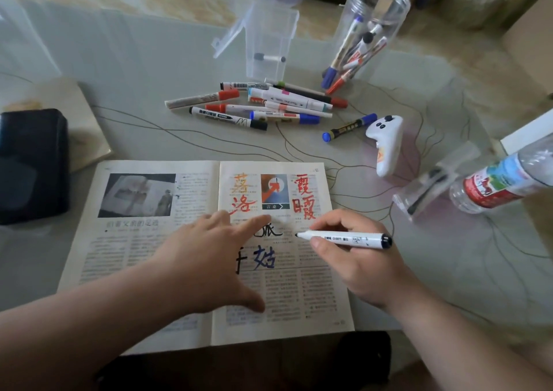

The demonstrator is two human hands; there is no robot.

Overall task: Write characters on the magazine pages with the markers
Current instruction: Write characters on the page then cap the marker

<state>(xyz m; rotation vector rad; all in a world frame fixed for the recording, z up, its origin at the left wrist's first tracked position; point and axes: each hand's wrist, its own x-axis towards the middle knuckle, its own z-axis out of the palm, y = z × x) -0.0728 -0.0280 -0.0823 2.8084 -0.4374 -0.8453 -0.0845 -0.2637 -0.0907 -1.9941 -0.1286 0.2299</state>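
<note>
Open magazine — orange, red, black, blue characters inked.

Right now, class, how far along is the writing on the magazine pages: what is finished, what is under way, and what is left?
Done: orange characters, red characters, black ones and a blue one on the right page. In hand: the right hand holds an uncapped black marker with its tip by the black characters, while the left hand rests on the magazine. Left: the left page shows no writing, and the loose markers lie beyond it.
</note>
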